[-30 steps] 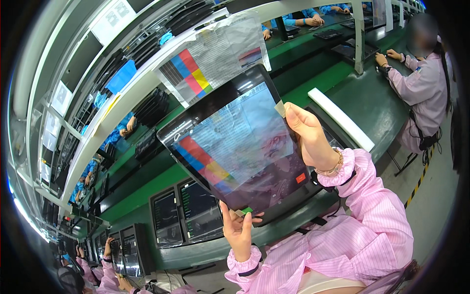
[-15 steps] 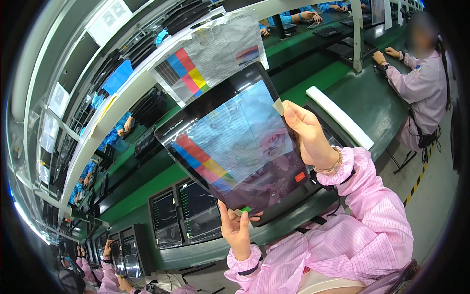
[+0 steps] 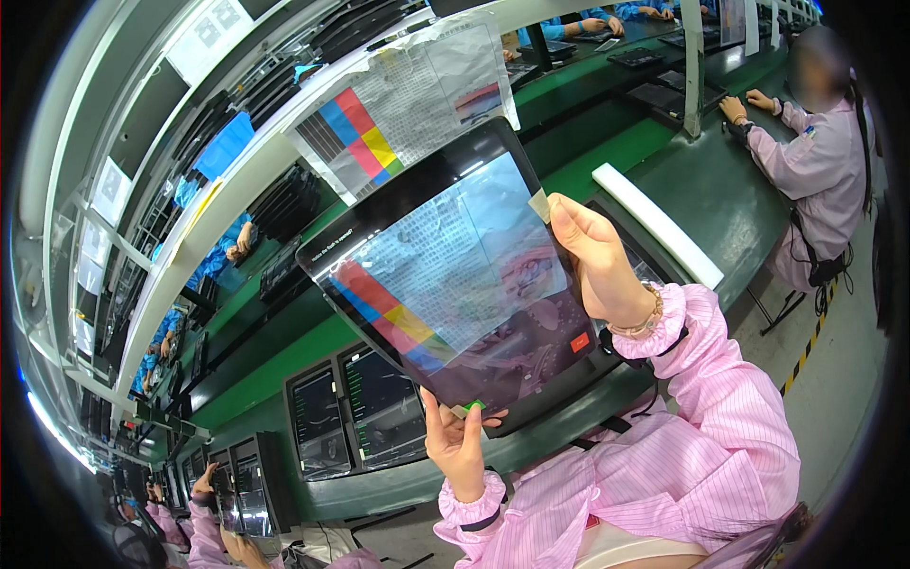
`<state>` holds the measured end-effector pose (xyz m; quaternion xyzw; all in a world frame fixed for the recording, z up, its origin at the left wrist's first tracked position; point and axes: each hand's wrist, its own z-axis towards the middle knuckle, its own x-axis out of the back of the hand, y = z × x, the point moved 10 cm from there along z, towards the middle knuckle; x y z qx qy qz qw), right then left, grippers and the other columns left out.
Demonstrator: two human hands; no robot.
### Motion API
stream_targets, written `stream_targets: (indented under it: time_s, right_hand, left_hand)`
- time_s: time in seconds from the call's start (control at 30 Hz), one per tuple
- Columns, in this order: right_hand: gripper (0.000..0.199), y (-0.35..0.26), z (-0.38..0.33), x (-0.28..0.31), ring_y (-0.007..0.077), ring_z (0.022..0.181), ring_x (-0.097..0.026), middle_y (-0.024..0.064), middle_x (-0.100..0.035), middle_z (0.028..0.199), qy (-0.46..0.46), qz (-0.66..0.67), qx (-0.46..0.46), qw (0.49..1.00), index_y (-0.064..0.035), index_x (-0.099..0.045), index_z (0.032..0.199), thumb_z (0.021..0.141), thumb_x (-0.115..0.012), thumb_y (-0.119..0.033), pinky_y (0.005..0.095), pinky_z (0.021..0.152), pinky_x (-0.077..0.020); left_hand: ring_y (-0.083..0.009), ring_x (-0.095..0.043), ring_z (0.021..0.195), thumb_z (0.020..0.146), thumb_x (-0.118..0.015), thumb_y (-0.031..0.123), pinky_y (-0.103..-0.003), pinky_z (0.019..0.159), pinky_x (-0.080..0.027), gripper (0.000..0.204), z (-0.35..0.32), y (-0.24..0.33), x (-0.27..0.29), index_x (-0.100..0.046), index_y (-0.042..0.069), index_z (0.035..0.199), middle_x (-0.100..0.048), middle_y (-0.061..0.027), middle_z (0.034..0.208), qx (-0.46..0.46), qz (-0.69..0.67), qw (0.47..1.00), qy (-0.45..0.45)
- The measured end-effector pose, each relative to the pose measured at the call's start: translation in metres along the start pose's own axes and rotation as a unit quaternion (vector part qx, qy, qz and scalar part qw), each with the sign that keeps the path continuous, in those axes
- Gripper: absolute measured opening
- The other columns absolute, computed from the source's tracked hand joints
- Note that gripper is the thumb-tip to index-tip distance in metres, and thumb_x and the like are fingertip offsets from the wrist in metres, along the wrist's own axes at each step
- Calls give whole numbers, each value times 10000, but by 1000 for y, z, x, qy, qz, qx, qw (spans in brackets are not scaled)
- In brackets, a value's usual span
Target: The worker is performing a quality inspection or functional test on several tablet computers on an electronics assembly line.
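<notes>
Between my two hands a black tablet [image 3: 474, 275] is held up at a tilt, its lit screen facing me. The screen carries a picture of a printed sheet with colour blocks, plus a green and a red button at its lower side. My right hand [image 3: 602, 256] grips the right edge, thumb in front beside a beige tape tab. At the bottom corner my left hand [image 3: 457, 446] pinches the tablet near the green button, with some fingers behind it. Behind the tablet's top hangs the paper chart [image 3: 408, 104] with matching colour blocks.
Dark trays with screens [image 3: 355, 412] lie on the green bench at left. A white foam bar [image 3: 656, 226] rests right of the tablet. A co-worker in pink [image 3: 806, 171] sits at far right; others in blue work beyond the rail. A blue bin [image 3: 225, 145] stands upper left.
The tablet and my hands have stayed almost still. On the screen the picture of the sheet looks slightly sharper. At lower left a co-worker's arms have shifted a little.
</notes>
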<state>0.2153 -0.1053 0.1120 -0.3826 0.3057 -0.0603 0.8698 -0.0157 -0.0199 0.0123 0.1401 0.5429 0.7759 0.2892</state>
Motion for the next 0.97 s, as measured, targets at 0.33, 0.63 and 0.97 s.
stream_targets:
  time_s: [0.33,0.63,0.97]
  right_hand:
    - [227,20,-15,-2,32,846,-471,-39,-540,884,24,34,-74,996,-62,-535,907,974,-461,-265,212,796,-389]
    - [384,53,20,50,289,1166,-510,228,-460,1308,-1,237,-166,957,-42,-372,1287,930,-486,-129,394,999,-420]
    - [237,33,-43,232,351,877,-604,216,-582,974,19,-614,-175,770,27,-592,931,806,-547,-169,406,764,-494]
  left_hand:
    - [-169,-544,989,968,-431,239,-296,904,-398,564,-2,1,15,-197,22,1433,-582,-112,1067,-52,24,998,31]
    - [-163,-525,1054,970,-439,258,-298,919,-384,368,-5,-70,6,-486,-3,1225,-560,-59,1158,175,-180,965,72]
    - [-164,-611,900,921,-514,317,-296,672,-500,408,62,-176,31,-535,0,1177,-611,-88,1081,290,-122,949,1]
